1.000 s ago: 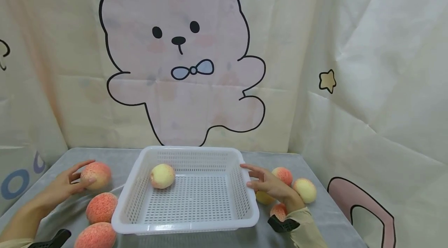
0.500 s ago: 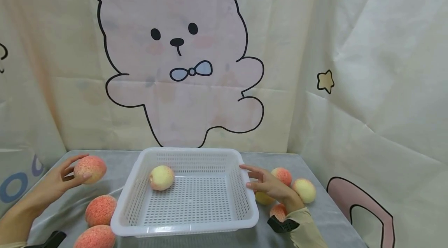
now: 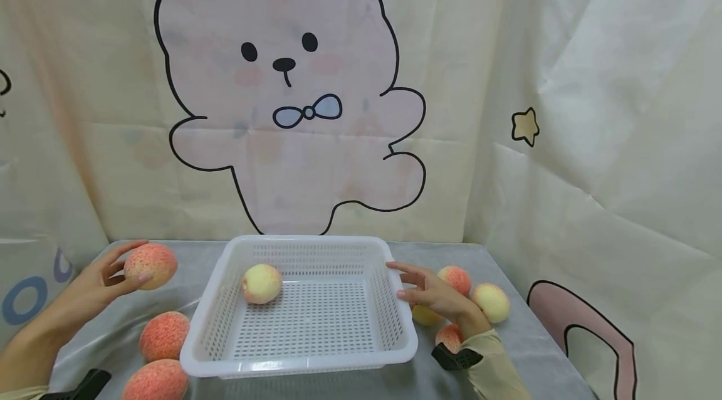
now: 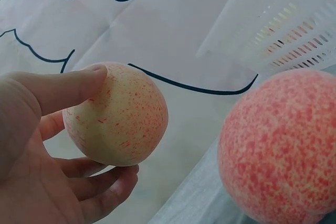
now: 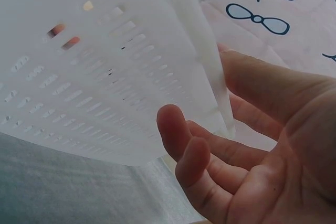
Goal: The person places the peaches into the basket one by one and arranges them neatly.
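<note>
One peach (image 3: 262, 283) already placed in basket (image 3: 299, 362); another peach (image 3: 150, 265) gripped by left hand (image 3: 93, 290) left of basket; right hand (image 3: 434, 294) relaxed, fingers apart, at basket's right wall; several peaches remaining outside.

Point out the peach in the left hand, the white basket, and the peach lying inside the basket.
Held peach (image 3: 150, 265), head view, its front face.
White basket (image 3: 299, 365), head view, near rim.
Peach in basket (image 3: 262, 283), head view, its middle.

Right hand (image 3: 437, 296) hides yellow peach (image 3: 424, 316).
</note>
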Motion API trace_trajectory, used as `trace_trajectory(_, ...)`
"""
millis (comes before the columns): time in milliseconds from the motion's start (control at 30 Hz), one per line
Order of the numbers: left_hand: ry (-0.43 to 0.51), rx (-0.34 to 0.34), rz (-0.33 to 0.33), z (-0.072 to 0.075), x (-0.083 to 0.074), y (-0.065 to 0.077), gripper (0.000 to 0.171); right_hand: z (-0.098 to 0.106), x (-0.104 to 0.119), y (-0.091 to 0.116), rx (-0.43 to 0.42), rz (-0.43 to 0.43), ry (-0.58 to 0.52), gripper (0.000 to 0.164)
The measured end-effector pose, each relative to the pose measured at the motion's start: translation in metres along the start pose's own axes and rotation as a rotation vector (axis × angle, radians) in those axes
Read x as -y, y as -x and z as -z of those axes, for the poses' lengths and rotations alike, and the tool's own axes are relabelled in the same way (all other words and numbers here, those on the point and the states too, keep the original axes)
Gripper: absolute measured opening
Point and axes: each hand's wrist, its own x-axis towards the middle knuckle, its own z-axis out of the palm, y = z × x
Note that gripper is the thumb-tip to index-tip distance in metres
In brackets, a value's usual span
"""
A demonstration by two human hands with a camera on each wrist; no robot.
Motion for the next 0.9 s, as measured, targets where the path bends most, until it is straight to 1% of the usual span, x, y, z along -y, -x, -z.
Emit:
trace_trajectory(233, -0.002, 0.003, -0.002, -0.001, -0.005, -0.002, 0.069, -0.001, -0.001, 0.001, -0.009, -0.004, 0.002, 0.067)
trace_trajectory(467, -0.012, 0.001, -0.008, -0.002, -0.011, -0.002, 0.067, -0.001, -0.001, 0.0, -0.022, -0.015, 0.005, 0.066)
trace_trajectory(700, -0.008, 0.025, -0.098, 0.005, -0.027, -0.011, 0.066, 0.0, 0.0, -0.001, -0.008, -0.007, -0.003, 0.066)
trace_trajectory(900, -0.015, 0.034, -0.151, 0.007, -0.046, -0.015, 0.062, 0.001, 0.0, -0.001, 0.007, 0.006, 0.006, 0.067)
